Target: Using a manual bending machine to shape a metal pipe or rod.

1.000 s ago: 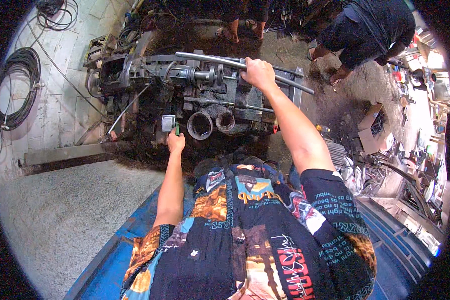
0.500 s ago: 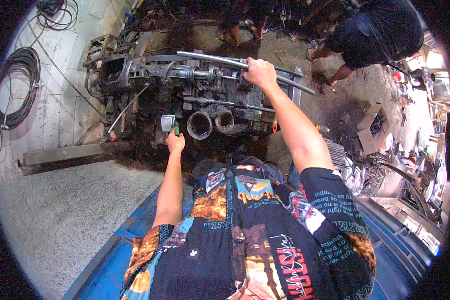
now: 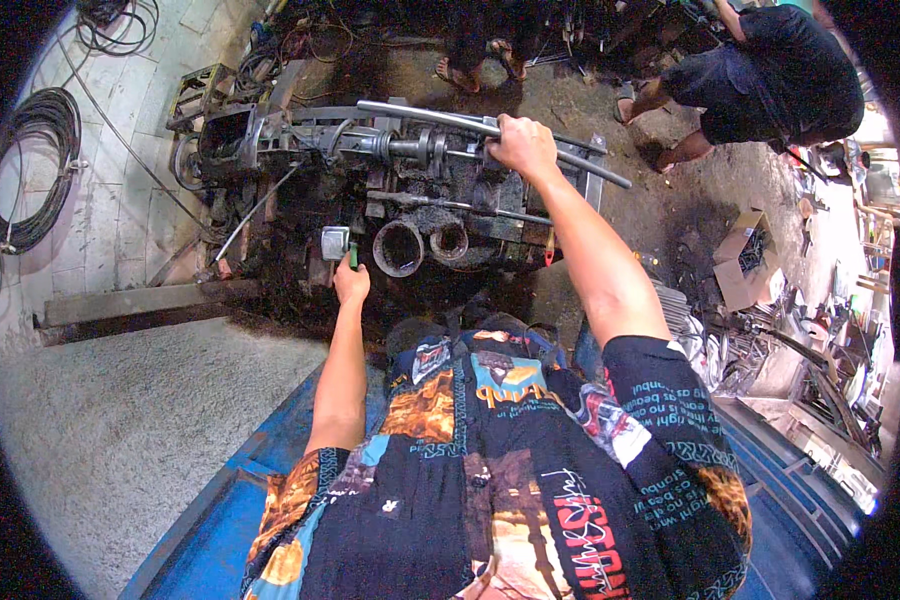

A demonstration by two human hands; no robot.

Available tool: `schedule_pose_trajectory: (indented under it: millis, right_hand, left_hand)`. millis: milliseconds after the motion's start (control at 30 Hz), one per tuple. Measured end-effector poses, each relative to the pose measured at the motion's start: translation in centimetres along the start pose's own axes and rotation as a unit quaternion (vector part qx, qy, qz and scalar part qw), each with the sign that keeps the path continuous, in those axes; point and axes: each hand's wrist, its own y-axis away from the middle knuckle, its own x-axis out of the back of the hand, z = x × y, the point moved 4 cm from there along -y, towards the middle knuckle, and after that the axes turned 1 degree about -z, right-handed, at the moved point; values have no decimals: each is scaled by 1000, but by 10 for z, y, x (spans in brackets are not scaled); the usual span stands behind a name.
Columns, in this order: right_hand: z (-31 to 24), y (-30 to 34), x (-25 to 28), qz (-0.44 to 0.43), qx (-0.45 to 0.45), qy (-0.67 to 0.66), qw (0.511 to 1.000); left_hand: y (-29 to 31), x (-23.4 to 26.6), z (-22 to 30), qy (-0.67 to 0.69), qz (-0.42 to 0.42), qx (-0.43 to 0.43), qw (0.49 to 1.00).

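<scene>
My right hand (image 3: 525, 146) is wrapped round a long grey metal bar (image 3: 430, 115) that slants across the top of a dark, greasy machine (image 3: 400, 150). Lower on the left, my left hand (image 3: 351, 284) is closed at a small green lever (image 3: 353, 256) beside a small grey box (image 3: 335, 243) on the machine's near side; some of its fingers are hidden. Just right of that hand, two round metal rings or pipe ends (image 3: 398, 248) face up. A thin steel rod (image 3: 470, 207) runs across the machine between my hands.
A person in dark clothes (image 3: 770, 80) bends over at the upper right; another person's feet (image 3: 460, 75) stand beyond the machine. An open cardboard box (image 3: 748, 262) and scrap metal lie on the right. A cable coil (image 3: 35, 170) is on the left, and blue metal (image 3: 230, 510) is below me.
Both my hands keep their places on the bar and at the green lever. The person at the upper right has shifted a little to the right, and an arm now shows.
</scene>
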Motion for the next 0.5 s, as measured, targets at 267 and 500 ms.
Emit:
schedule_pose_trajectory:
  millis: [267, 500]
  right_hand:
    - [0, 1, 2, 12, 0, 7, 1000]
    - [-1, 0, 2, 18, -5, 21, 1000]
  left_hand:
    - [2, 3, 7, -20, -1, 18, 1000]
    - [2, 3, 10, -13, -8, 23, 1000]
